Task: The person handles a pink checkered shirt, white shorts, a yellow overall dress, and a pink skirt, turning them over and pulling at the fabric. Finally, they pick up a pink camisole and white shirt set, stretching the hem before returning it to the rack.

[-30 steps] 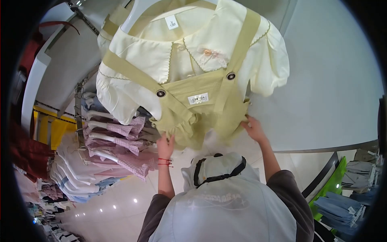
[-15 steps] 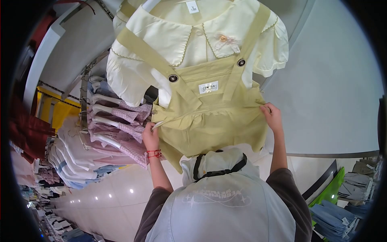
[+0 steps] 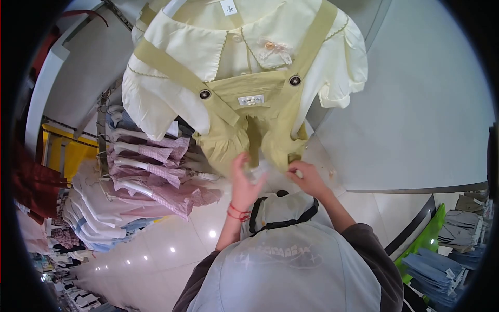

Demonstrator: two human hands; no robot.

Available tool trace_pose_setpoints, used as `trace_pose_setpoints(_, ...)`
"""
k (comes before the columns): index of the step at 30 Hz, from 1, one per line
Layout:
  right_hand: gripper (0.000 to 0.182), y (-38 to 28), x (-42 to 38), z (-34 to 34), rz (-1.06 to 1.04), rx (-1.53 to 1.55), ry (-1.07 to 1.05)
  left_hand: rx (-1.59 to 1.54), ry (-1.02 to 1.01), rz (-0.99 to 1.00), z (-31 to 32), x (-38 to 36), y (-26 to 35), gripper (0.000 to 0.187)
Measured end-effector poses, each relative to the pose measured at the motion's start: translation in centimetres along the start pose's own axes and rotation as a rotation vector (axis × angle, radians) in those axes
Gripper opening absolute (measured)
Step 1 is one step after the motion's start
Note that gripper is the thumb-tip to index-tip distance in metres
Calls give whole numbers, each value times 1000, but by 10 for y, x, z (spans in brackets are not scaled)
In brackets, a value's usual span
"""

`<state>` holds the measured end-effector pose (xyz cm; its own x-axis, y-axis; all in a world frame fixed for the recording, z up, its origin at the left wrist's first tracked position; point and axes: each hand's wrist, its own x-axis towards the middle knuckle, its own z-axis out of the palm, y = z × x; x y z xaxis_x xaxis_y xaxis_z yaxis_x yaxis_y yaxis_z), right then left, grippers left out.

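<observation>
Khaki-yellow overalls [image 3: 228, 125] hang in front of me, their straps buttoned over a cream blouse [image 3: 192, 47] with a wide scalloped collar and a small flower bow. Two short legs show below the bib, with a gap between them. My left hand [image 3: 246, 182], with red cords at the wrist, is by the lower edge of the left leg; it is slightly blurred, thumb and fingers apart. At the hem of the other leg, my right hand [image 3: 307, 179] has its fingertips closed on the cloth.
Pink checked garments [image 3: 166, 177] hang on white hangers at the left, beside white shirts [image 3: 93, 213]. A pale panel [image 3: 416, 104] stands at the right. Folded jeans [image 3: 434, 275] lie at the lower right. Glossy floor tiles [image 3: 171, 260] stretch below.
Both hands have come inward and slightly down from the sides of the overalls. The left has let go. The spread-out cloth has drawn together, and the clothes have shifted left in view.
</observation>
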<state>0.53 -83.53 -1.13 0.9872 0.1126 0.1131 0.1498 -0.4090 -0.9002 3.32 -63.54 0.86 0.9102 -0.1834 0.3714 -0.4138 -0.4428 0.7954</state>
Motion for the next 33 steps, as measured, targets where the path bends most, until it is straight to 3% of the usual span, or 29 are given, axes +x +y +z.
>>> trace_pose_setpoints(3,12,-5,-4,30,-122,-30,-90,-341,-76,-108,33,3,9,62)
trace_pose_setpoints(5,16,-7,-6,32,-215,-1,-186,-273,-169,-230,27,13,9,61)
trace_pose_setpoints(6,17,-9,-7,31,-193,28,-124,-239,-218,-293,25,16,8,60)
trace_pose_setpoints(7,18,-11,-10,28,-171,57,-64,-238,-149,-158,30,16,-5,56)
trace_pose_setpoints(11,18,-17,-9,12,55,100,310,-330,-124,-165,29,11,-19,53)
trace_pose_setpoints(14,22,-21,-2,9,121,88,291,-358,-149,-150,30,5,-9,52)
trace_pose_setpoints(20,19,-13,1,7,-48,-36,234,-226,-105,-143,22,2,-21,49)
trace_pose_setpoints(33,14,-20,-40,-34,-73,-145,170,84,-20,-123,3,23,-19,46)
